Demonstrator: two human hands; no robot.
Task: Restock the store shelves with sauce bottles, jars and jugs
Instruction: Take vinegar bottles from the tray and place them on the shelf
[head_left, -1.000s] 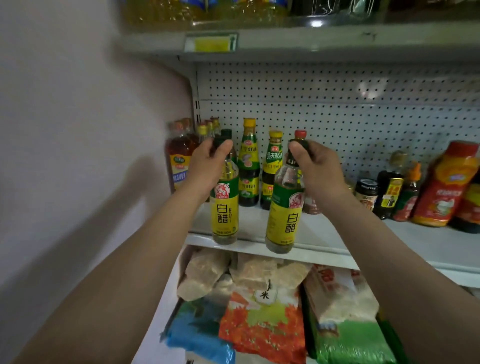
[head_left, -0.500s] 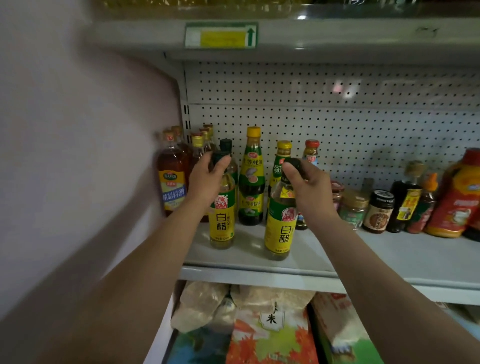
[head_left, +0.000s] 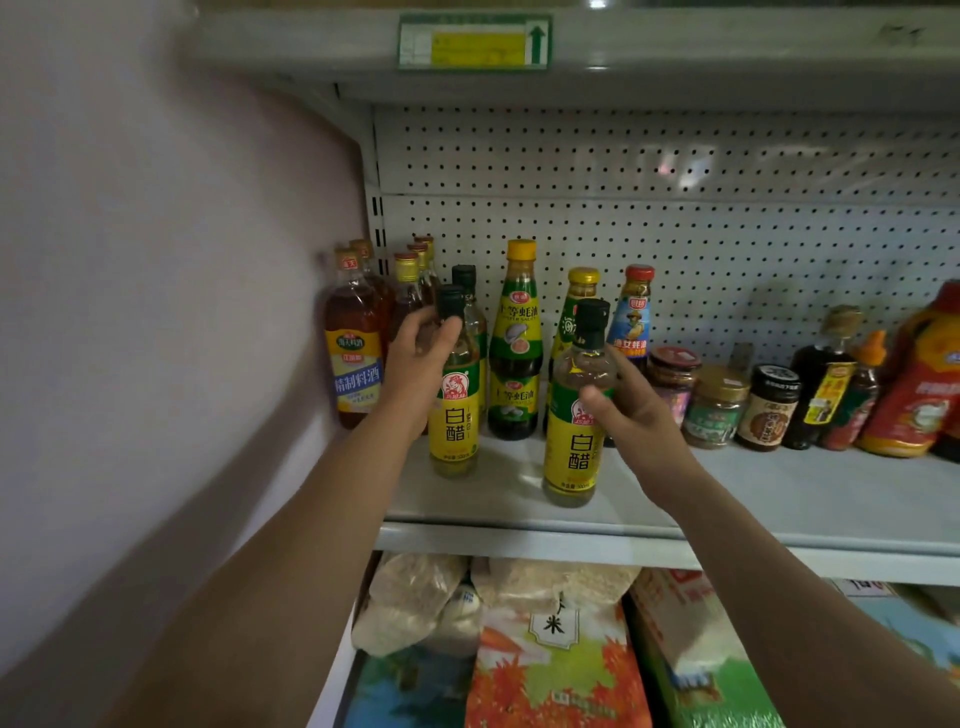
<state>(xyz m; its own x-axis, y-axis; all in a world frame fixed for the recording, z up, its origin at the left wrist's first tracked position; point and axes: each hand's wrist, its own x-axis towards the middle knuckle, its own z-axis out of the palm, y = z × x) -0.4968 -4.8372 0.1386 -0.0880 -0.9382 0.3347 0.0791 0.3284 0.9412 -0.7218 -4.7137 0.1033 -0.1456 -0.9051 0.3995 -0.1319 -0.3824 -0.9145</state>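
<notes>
Vinegar bottles, two of them, both standing upright on the middle shelf (head_left: 779, 499) as I see it from the head camera. My left hand (head_left: 415, 371) grips the left white vinegar bottle (head_left: 454, 410) at the neck, fingers (head_left: 423, 332) curled round it just under the dark green cap. My right hand (head_left: 631, 408) is at the right white vinegar bottle (head_left: 574, 441), thumb lying across the label's top and fingers loosely extended behind the shoulder; I can't tell if they actually clamp it or only touch. That bottle stands nearer the shelf's front edge than the left one, the two apart with a gap between.

Behind them: a tall oyster sauce bottle (head_left: 514, 353) with yellow cap between the two, another yellow-capped green bottle (head_left: 571, 306) partly hidden by the right vinegar, and a red-capped bottle with blue label (head_left: 634, 317) just beside it. Far left against the wall, cooking wine bottles (head_left: 356, 358) in a cluster. To the right, small jars (head_left: 719, 408) in a row, then dark sauce bottles (head_left: 826, 379) and a big red bottle (head_left: 922, 384) at the frame edge. Pegboard back panel (head_left: 675, 234) behind everything. Upper shelf edge carries a price tag (head_left: 475, 41). Below, bagged rice and grain (head_left: 550, 649) stacked on the lower shelf.
</notes>
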